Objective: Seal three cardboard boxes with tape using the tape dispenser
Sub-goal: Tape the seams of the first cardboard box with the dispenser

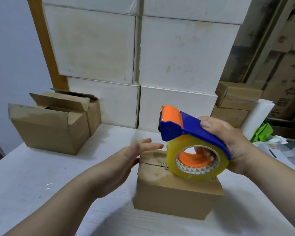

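A small closed cardboard box (174,195) sits on the white table in front of me, its flap seam running across the top. My right hand (228,143) grips a blue and orange tape dispenser (186,132) holding a roll of clear tape (197,162), raised just above the box's right side. My left hand (134,155), blurred, is flat with fingers apart at the box's left top edge. Two more cardboard boxes (49,128) with raised flaps stand at the table's far left.
A wall of stacked white cartons (177,57) stands behind the table (32,176). Small brown boxes (235,103) are piled at the right rear, next to white foam, green plastic and paper clutter (264,133).
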A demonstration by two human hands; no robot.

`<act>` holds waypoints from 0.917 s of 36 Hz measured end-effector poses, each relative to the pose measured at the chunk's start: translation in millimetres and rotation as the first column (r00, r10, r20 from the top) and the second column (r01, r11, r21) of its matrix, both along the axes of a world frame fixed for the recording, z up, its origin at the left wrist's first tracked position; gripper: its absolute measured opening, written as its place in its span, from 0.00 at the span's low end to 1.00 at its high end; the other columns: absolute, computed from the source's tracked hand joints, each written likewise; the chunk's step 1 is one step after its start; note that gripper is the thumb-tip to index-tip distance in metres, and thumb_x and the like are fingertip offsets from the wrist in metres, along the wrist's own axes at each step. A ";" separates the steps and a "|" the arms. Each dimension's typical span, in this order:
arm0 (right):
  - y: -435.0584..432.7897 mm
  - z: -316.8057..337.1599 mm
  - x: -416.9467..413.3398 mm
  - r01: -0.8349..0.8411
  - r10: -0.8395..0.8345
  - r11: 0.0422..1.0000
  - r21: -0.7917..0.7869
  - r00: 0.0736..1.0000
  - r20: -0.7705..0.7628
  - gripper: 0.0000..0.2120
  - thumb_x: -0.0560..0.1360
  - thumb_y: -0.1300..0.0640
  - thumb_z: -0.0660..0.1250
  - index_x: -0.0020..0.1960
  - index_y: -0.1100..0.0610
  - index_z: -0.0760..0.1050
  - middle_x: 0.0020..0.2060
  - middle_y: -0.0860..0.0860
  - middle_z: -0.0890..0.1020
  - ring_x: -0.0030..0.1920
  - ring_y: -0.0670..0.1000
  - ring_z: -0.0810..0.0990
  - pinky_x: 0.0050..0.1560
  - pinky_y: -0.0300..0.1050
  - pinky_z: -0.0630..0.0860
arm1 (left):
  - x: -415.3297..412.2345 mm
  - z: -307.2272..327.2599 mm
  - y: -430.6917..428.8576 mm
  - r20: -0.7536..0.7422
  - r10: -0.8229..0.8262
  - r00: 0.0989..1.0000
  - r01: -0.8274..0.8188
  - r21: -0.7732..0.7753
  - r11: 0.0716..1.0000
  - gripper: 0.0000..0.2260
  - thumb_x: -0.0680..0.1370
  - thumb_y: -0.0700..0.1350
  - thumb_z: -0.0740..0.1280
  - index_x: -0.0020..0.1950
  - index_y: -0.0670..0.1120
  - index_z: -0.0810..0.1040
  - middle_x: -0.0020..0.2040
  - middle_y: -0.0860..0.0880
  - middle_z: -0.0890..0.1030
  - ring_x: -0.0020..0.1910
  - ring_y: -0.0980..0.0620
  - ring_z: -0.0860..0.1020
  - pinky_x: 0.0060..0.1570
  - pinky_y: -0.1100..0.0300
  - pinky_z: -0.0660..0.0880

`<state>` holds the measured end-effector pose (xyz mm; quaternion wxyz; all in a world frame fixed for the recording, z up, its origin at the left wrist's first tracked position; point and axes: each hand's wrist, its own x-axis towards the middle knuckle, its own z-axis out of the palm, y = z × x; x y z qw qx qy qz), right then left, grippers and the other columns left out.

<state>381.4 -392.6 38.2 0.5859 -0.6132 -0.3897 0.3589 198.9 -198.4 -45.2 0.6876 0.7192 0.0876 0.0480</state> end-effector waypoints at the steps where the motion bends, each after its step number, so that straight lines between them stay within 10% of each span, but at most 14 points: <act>1: 0.0 0.0 0.0 -0.008 0.008 1.000 -0.003 1.000 0.005 0.21 0.57 0.36 0.81 0.39 0.51 0.84 0.36 0.55 0.84 0.35 0.54 0.80 0.40 0.48 0.77 | 0.4 -0.9 0.5 0.034 -0.031 0.999 0.034 -0.086 0.996 0.43 0.70 0.81 0.55 0.74 0.54 0.77 0.83 0.52 0.63 0.81 0.49 0.62 0.78 0.42 0.57; 5: 0.6 0.3 0.4 -0.011 0.011 1.000 -0.014 1.000 0.022 0.29 0.51 0.31 0.81 0.40 0.51 0.84 0.38 0.56 0.85 0.36 0.52 0.82 0.38 0.47 0.80 | -4.1 14.3 -3.4 0.089 0.011 0.996 0.026 -0.409 0.912 0.52 0.70 0.83 0.44 0.70 0.45 0.81 0.79 0.52 0.71 0.81 0.52 0.62 0.81 0.42 0.49; 9: 0.9 2.3 -0.7 0.004 -0.002 1.000 -0.028 0.999 0.048 0.28 0.53 0.33 0.82 0.41 0.52 0.84 0.38 0.57 0.84 0.35 0.53 0.81 0.37 0.47 0.78 | -6.7 15.2 -10.4 0.072 0.288 0.955 -0.215 -0.503 0.837 0.29 0.77 0.69 0.59 0.54 0.48 0.87 0.67 0.53 0.83 0.72 0.57 0.74 0.79 0.47 0.57; 12: 1.7 6.6 -3.6 0.021 -0.019 0.999 -0.038 0.998 0.061 0.16 0.62 0.40 0.75 0.40 0.51 0.84 0.36 0.56 0.84 0.34 0.52 0.81 0.36 0.46 0.78 | -11.3 12.2 -14.3 0.060 0.414 0.908 -0.325 -0.524 0.788 0.11 0.76 0.56 0.69 0.41 0.50 0.83 0.52 0.49 0.84 0.57 0.53 0.80 0.62 0.56 0.68; 19: 2.4 18.3 -5.7 0.037 -0.019 0.992 -0.122 0.989 0.146 0.12 0.70 0.44 0.68 0.40 0.51 0.85 0.39 0.56 0.86 0.34 0.52 0.82 0.35 0.45 0.80 | -21.1 5.6 -21.1 0.051 0.498 0.866 -0.434 -0.420 0.797 0.13 0.80 0.52 0.70 0.44 0.43 0.83 0.35 0.48 0.73 0.33 0.55 0.72 0.34 0.64 0.73; 33: 3.7 24.8 -8.1 0.021 0.013 0.982 -0.186 0.984 0.180 0.12 0.70 0.43 0.69 0.40 0.50 0.86 0.37 0.54 0.86 0.33 0.51 0.82 0.35 0.44 0.80 | -13.3 -22.0 -29.7 0.042 0.483 0.875 -0.425 -0.414 0.805 0.14 0.81 0.50 0.69 0.38 0.44 0.78 0.32 0.49 0.71 0.31 0.54 0.68 0.44 0.61 0.73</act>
